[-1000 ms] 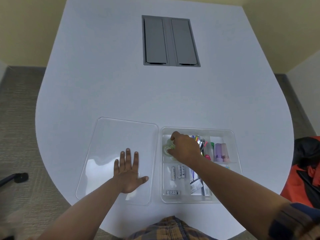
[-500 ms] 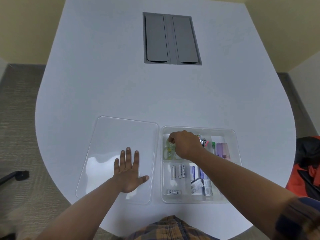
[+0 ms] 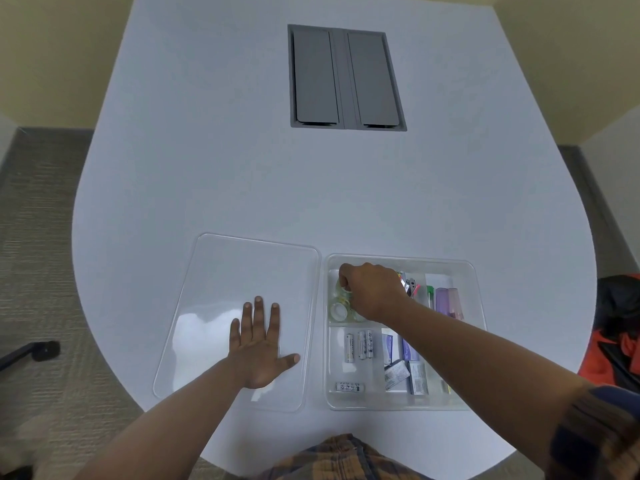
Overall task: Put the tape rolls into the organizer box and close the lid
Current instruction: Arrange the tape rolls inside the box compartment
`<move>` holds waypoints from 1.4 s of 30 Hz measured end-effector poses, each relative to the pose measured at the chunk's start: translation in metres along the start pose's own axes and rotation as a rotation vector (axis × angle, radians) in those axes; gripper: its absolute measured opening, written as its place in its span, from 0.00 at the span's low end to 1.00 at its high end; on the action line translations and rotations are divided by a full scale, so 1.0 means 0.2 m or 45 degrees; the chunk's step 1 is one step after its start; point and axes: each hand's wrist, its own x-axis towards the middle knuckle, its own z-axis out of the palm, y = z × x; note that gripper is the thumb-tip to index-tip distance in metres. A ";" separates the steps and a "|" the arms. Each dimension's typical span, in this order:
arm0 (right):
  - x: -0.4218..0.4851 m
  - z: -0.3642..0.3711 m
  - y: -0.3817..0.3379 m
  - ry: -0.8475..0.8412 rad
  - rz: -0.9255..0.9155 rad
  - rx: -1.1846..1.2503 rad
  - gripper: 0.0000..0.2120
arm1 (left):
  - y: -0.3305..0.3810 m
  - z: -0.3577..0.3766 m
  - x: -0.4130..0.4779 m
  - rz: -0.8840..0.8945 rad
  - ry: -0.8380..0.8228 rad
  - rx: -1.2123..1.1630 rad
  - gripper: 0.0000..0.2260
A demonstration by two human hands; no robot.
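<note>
Smooth white table (image 3: 242, 168), left hand (image 3: 258, 355) splayed on clear lid (image 3: 225, 271), right fingers (image 3: 343, 280) pinching tape roll (image 3: 343, 292)

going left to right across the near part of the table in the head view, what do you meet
clear lid with the left hand flat on it → tape rolls under the right hand → batteries → small packets → right wall of the organizer box

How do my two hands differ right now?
The left hand lies flat, fingers spread, on the clear lid; the right hand is curled, fingertips down among the tape rolls in the organizer box. The left is outside the box, the right inside. Both are bare.
</note>
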 end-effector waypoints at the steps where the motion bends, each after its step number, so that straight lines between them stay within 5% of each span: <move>1: 0.00 0.00 0.00 -0.006 -0.014 -0.019 0.15 | 0.00 0.00 0.00 0.001 0.001 -0.001 0.46; 13: 0.03 0.03 -0.03 0.109 -0.026 -0.053 0.13 | 0.01 -0.01 -0.01 -0.001 0.005 -0.009 0.46; 35: 0.00 0.01 -0.02 0.108 0.150 0.366 0.13 | -0.01 0.01 0.01 0.005 0.023 0.006 0.46; 42: -0.05 0.00 0.00 0.179 0.264 0.225 0.07 | 0.00 0.01 0.00 0.002 0.006 -0.003 0.46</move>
